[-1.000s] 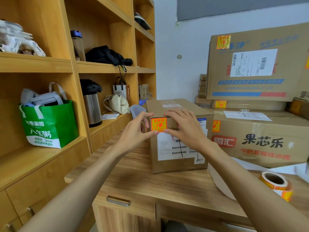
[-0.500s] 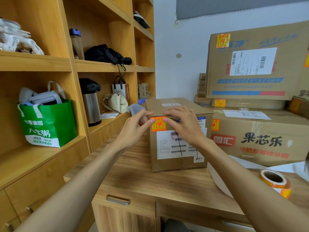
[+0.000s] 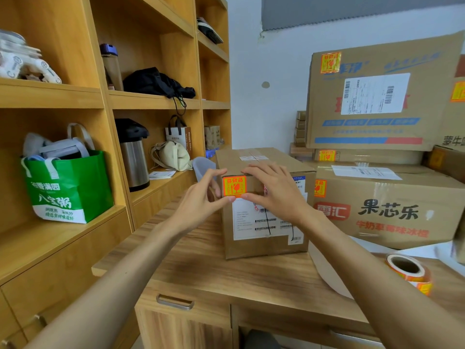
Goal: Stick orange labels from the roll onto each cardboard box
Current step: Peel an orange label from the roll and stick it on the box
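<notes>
the orange label (image 3: pixel 234 186) lies flat on the near face of the small cardboard box (image 3: pixel 254 248), at its top left corner; the box stands on the wood-grain desk (image 3: pixel 214 270). the left hand (image 3: pixel 201 200) and right hand (image 3: pixel 276 195) are loosely spread, thumb and forefinger tips pressing the label's corners, gripping nothing. my worry: the glossy square sits tight to the box's edge, so uneven rubbing could trap a crease or leave a corner lifting off the matte, fibrous card, and a hard push might slide the box. the label roll (image 3: pixel 409 272), a squat hollow cylinder, lies near right.
</notes>
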